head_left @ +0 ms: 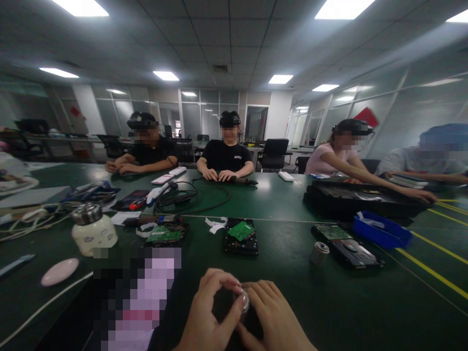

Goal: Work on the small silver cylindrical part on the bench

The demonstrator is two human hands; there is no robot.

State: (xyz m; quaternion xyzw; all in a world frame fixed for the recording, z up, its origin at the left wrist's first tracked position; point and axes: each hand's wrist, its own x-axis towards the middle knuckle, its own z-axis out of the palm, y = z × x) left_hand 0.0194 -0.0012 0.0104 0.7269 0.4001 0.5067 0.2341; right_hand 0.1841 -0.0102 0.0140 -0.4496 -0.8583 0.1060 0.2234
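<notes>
At near side of tabletop [340, 312], centre: silver piece [245, 302], small and round, between two hands. Left hand [214, 307]: thumb and fingertip nearly together, pinching silver piece. Right hand [273, 309]: back upward, fingers bent, close beside; whether it grips, cannot tell. Beyond: drive [241, 247] under green board [240, 230]; rightward, metal can [320, 253], standing. Good handling, by judgement: light, even pinch at rim, right fingers steadying opposite side, both hands low.

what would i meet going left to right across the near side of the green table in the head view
Flat blue-grey strip, pale pink oval object, cream jar with metal lid, left hand, round shiny metal piece, right hand, small silvery cylinder, blue plastic bin.
</notes>
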